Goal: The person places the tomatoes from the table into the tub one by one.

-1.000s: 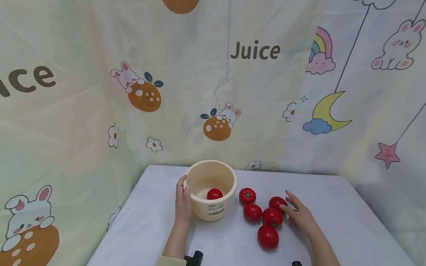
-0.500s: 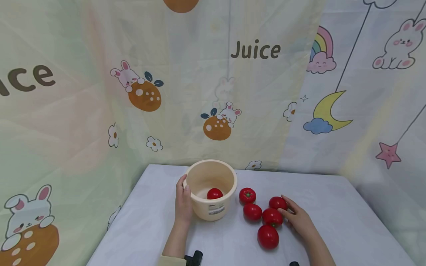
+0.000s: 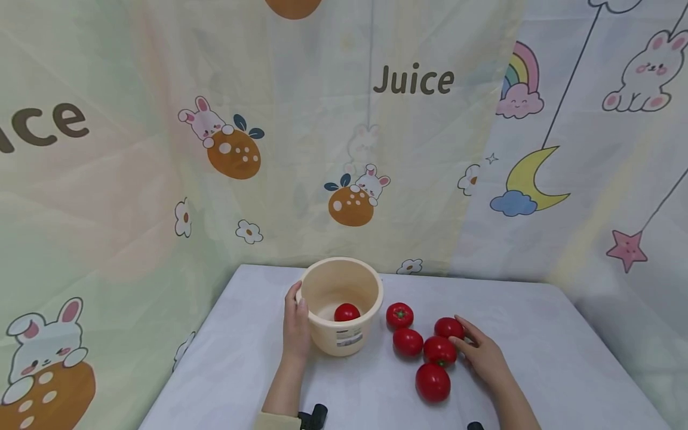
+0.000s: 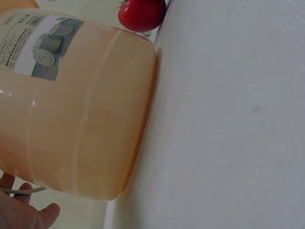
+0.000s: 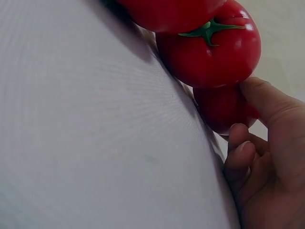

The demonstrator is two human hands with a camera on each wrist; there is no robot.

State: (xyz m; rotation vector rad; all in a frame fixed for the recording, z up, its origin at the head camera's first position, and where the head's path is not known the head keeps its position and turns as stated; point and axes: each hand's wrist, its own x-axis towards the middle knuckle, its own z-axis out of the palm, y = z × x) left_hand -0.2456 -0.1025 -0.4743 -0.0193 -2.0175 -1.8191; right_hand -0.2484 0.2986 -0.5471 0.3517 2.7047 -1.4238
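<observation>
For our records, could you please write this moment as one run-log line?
left hand: holds bucket | right hand: grips rightmost tomato | bucket: upright, one tomato inside | table: four other tomatoes

A white table [image 3: 236,358] spans the bottom of the head view. Just below the frame's centre, a cream bucket [image 3: 325,340] stands upright on it. Right of this lie five red tomatoes: a stem-up tomato [image 3: 400,315] just above a second tomato [image 3: 408,342], then, close together and running down the frame, an upper tomato [image 3: 448,328], a middle tomato [image 3: 440,350] and a lowest tomato [image 3: 432,382].
</observation>
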